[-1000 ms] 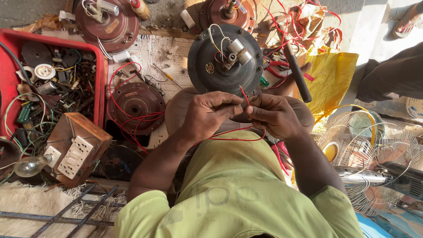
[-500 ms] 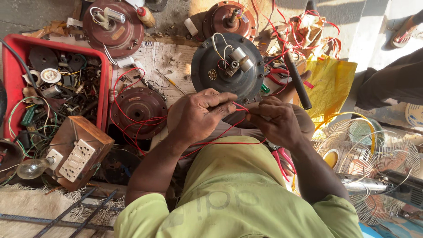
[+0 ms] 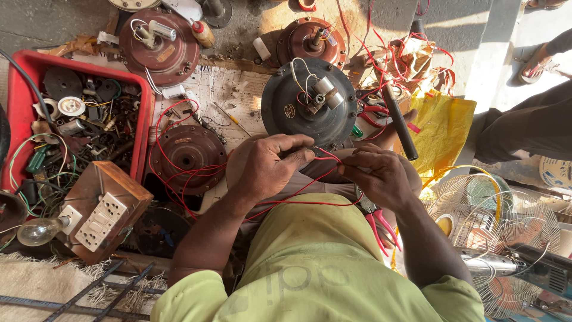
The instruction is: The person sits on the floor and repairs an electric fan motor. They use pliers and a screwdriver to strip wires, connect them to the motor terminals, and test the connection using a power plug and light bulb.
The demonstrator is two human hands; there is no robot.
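My left hand (image 3: 268, 167) and my right hand (image 3: 378, 176) meet in front of my chest, both pinching thin red wire (image 3: 310, 192) between the fingertips. The wire loops down over my green shirt and runs left to a brown motor housing (image 3: 187, 156). Just beyond my hands sits a dark round fan motor (image 3: 308, 106) with white wires and a metal part on top. Red-handled pliers (image 3: 381, 223) hang by my right wrist.
A red tray (image 3: 30, 65) of screws, parts and wires stands at the left. A wooden switch board (image 3: 101, 209) with a bulb (image 3: 36, 231) lies below it. More brown motors (image 3: 158, 45) sit at the back. A yellow bag (image 3: 444, 131), fan guards (image 3: 494, 232) and another person's leg (image 3: 530, 128) are at the right.
My hands have drawn a little apart, stretching the red wire between them. The view has shifted slightly; the motors stay in place.
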